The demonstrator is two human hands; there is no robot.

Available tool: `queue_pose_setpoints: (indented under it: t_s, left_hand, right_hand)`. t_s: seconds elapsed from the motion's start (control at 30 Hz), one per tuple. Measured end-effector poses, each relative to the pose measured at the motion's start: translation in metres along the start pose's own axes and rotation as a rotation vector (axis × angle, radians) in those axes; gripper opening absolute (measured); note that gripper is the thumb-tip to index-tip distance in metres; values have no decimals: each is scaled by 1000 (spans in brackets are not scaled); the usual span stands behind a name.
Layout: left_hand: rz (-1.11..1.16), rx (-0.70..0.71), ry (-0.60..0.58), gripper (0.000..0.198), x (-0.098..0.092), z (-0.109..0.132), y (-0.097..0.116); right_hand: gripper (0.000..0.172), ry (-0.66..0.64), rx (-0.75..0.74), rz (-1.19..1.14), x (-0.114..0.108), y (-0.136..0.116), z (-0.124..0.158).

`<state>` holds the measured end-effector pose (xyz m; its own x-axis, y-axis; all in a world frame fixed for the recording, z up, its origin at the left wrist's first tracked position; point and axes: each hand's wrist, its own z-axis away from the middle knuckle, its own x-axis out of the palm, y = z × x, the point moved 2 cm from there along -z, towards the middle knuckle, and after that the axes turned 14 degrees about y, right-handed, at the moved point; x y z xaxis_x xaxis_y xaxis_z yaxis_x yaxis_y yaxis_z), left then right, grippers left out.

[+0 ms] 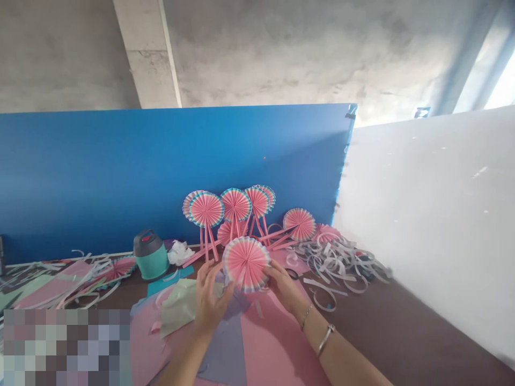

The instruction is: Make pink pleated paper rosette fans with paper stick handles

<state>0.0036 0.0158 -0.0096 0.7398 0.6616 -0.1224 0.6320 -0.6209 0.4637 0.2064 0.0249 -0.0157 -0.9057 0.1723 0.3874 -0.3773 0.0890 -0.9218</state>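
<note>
A round pleated paper fan (pixel 246 264), pink with a pale multicoloured rim, is held up in front of me between both hands. My left hand (pixel 211 295) grips its left edge with fingers and thumb. On the opposite edge, my right hand (pixel 281 284) pinches the paper; a bracelet and a bangle circle that wrist. Below the fan lie sheets of pink paper (pixel 277 343), grey-purple paper (pixel 225 348) and pale green paper (pixel 179 308). Behind it, several finished-looking pink fans (pixel 206 210) on paper sticks lean against a blue panel (pixel 161 155).
Curled white paper strips (pixel 341 262) heap at the right, beside another pink fan (pixel 299 224). A green and dark grey container (pixel 151 257) stands left, next to crumpled white tissue (pixel 179 252). More strips and paper scraps (pixel 72 281) lie far left. A white partition (pixel 434 214) bounds the right.
</note>
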Motion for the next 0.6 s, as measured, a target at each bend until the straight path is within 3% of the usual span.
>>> queue_pose_setpoints:
  t_s: [0.07,0.2,0.33,0.4,0.47,0.6]
  left_hand:
    - [64,4,-4,37,2,1,-4]
    - [130,-9,-83,13,5,4,-12]
    - [116,-13,-61,13,2,3,-13]
    - [84,-33,-13,13,-1,-1,-13]
    - [19,-48,83,13,-5,-6,-14]
    - [-157,-38,261,16,-13,-14,-20]
  right_hand:
    - [23,-29,34,-4,-1,-2,0]
    - [27,-70,61,7,-4,-2,-1]
    - [31,-29,28,7,-8,5,-8]
    - [33,104,-103,111,-12,7,-13]
    - [34,225,-303,367,-18,7,-18]
    - [20,196,-525,784,-21,5,-17]
